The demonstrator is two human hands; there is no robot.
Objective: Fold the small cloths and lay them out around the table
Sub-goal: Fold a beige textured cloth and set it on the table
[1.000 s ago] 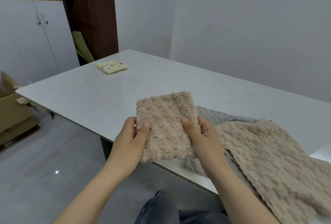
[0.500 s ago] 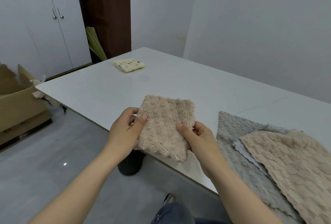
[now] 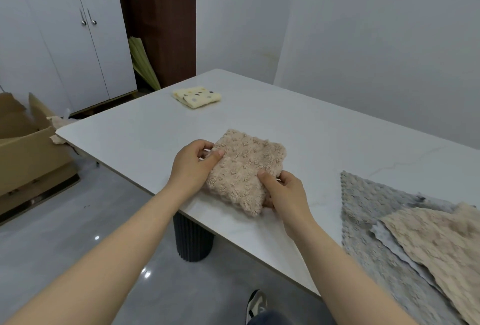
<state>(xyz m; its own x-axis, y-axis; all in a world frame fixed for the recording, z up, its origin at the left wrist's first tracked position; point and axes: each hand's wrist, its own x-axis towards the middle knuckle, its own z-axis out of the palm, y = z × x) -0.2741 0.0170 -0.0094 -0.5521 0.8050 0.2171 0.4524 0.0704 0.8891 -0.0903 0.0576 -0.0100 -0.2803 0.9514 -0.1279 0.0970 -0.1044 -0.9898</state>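
Two hands hold one folded beige cloth (image 3: 245, 170) at the near-left part of the white table (image 3: 324, 143), just inside the near edge. Left hand (image 3: 193, 166) pinches the cloth's left edge, thumb on top & fingers tucked under; right hand (image 3: 285, 192) is clamped on the near-right corner the same way, thumb pressing the top face. Cloth looks to be resting on or just above the tabletop; can't tell which.

Handling, as a judgement: it's a fluffy, bobbled fabric, so v. light, soft and limp, w/ no stiffness of its own. The folded layers are thick and springy, so they'll prob. puff open if let go carelessly. Not slippery, the pile grips skin well, and nothing fragile about it. Best hold is at opposite edges or corners, pinching through all layers so the fold stays together, then a flat press after setting it down.

A yellow spotted cloth (image 3: 197, 96) lies folded at the far-left end, well apart. At the near right a grey cloth (image 3: 368, 202) lies unfolded w/ another beige cloth (image 3: 441, 241) overlapping it; those are still to fold. A cardboard box (image 3: 28, 148) sits on the floor to the left, beside the table's end.
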